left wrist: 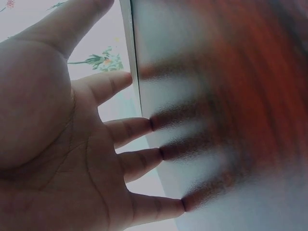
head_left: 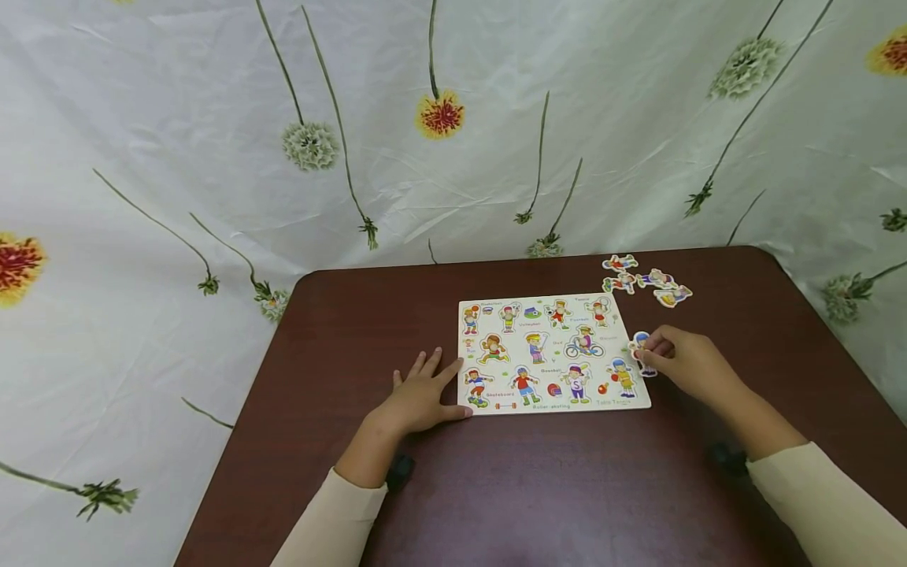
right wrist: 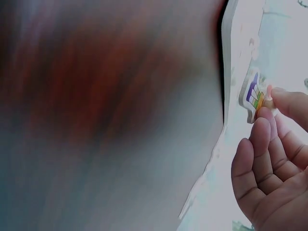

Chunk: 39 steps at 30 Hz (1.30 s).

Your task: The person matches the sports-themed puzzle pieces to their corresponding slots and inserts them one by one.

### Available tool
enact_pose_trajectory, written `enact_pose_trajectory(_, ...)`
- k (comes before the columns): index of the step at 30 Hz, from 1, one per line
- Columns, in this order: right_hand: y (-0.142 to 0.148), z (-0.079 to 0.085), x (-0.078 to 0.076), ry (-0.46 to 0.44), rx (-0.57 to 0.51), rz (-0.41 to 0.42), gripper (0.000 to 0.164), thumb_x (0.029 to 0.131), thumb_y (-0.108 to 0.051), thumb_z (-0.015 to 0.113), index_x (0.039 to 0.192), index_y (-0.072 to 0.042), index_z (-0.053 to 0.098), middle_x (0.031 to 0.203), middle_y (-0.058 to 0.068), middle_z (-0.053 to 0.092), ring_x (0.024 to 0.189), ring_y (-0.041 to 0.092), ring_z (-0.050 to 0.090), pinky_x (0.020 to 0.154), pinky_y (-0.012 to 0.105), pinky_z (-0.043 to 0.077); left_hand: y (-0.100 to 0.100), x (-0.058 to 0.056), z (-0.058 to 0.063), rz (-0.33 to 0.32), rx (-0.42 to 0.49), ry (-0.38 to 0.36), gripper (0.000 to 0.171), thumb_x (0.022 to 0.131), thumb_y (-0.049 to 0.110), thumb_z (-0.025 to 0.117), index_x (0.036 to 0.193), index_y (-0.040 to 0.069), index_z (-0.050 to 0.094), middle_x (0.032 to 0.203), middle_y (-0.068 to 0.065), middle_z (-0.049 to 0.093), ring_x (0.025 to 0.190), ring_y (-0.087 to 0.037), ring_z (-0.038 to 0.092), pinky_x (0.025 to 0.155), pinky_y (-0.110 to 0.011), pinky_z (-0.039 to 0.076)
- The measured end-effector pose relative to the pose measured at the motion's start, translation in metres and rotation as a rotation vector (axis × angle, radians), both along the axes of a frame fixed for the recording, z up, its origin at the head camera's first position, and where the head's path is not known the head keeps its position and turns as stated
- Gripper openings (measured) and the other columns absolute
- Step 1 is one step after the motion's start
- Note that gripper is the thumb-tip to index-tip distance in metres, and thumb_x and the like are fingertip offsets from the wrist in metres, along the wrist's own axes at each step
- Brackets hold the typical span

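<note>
Right hand [head_left: 687, 362] pinches one puzzle piece [right wrist: 254, 97], four loose pieces [head_left: 656, 279] beyond it seemingly unplaced; splayed left hand [head_left: 420, 398] touches puzzle board [head_left: 516, 346].

Table [head_left: 354, 339]: dark reddish-brown, far corners rounded, dull sheen toward the near side. Pale, creased cloth [head_left: 212, 94] beyond the far edge, also past left and right edges. Print: thin stems, green tufts. Red-and-yellow bloom [head_left: 440, 115] above the far edge, left of its middle. Whitish puff-head [head_left: 310, 146] above the far left corner; another puff-head [head_left: 748, 68] high above the far right corner.
</note>
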State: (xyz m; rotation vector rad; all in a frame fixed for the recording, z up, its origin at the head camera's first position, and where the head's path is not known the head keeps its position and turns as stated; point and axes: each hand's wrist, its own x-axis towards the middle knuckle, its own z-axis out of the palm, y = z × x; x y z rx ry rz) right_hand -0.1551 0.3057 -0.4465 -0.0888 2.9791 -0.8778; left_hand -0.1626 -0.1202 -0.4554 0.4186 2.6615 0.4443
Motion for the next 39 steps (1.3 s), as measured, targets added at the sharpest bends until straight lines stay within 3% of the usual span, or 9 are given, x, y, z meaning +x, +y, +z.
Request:
enact_pose_trajectory(14,-0.021,-0.011,0.008,-0.015,-0.043,0.107,0.012,0.091,-0.020,0.075,0.086,-0.013,0.067,0.076,-0.003,0.066,0.067,0.009,0.054,0.059,0.024,0.041,-0.001,0.001,0.001,0.003,0.000,0.004,0.087,0.088,0.058,0.071,0.161,0.031,0.030,0.171,-0.015,0.011,0.159,-0.039,0.005,0.115,-0.078,0.009)
enact_pose_trajectory(39,-0.030,-0.012,0.004,-0.120,-0.015,0.124,0.012,0.092,-0.017,0.070,0.085,-0.010,0.064,0.073,-0.001,0.060,0.066,0.012,0.051,0.059,0.026,0.039,-0.001,0.000,0.000,0.002,0.007,0.003,0.087,0.088,0.059,0.070,0.161,0.031,0.029,0.171,-0.014,0.011,0.159,-0.038,0.004,0.115,-0.078,0.009)
